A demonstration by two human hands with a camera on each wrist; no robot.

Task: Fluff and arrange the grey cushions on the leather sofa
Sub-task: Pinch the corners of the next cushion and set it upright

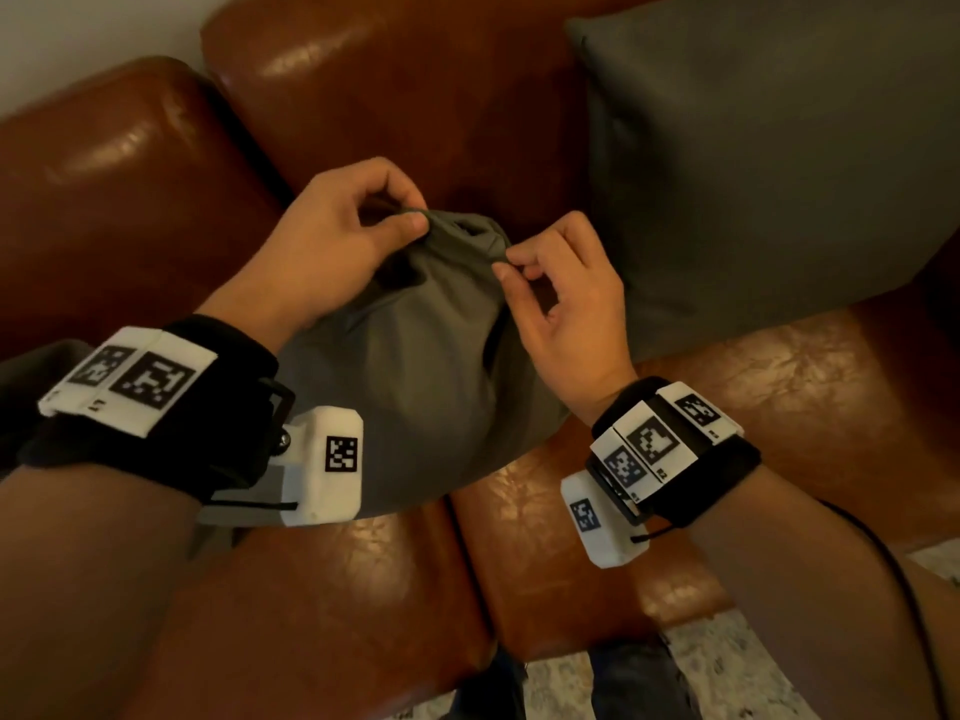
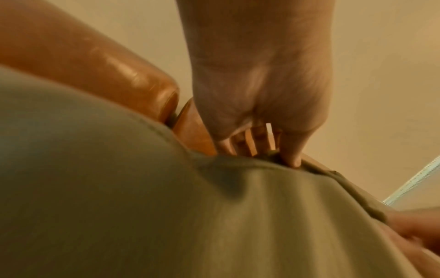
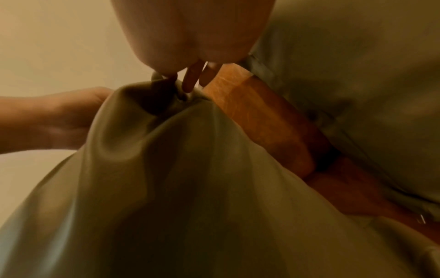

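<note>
Progress, as we judge it: roughly midway. One grey cushion (image 1: 769,163) already stands propped against the sofa back at the upper right of the head view, plump and smooth-faced; we read that one as arranged. The second cushion (image 1: 415,366) is in hand at centre frame and not yet placed.

Grips: our left hand (image 1: 332,252) pinches the gathered cloth at the cushion's top edge between thumb and curled fingers; the left wrist view shows the thumb tip pressed into that seam. Our right hand (image 1: 561,304) pinches the same bunched top just to the right, thumb against forefinger, remaining fingers curled clear. Both grips are closed on cloth only, not on the filling.

Position: the held cushion's lower end sits on the leather sofa (image 1: 571,553) over the gap between the two seat pads; whether it bears weight there or hangs from the pinches we cannot tell.

Orientation: its long axis runs from lower left of the frame up to the pinched top at centre, so the top points toward the sofa back. The upper part is slack and creased, the bulk sunk low.

Left to do, in our judgement: shake the filling even, square the corners, set it against the back at the left.
</note>
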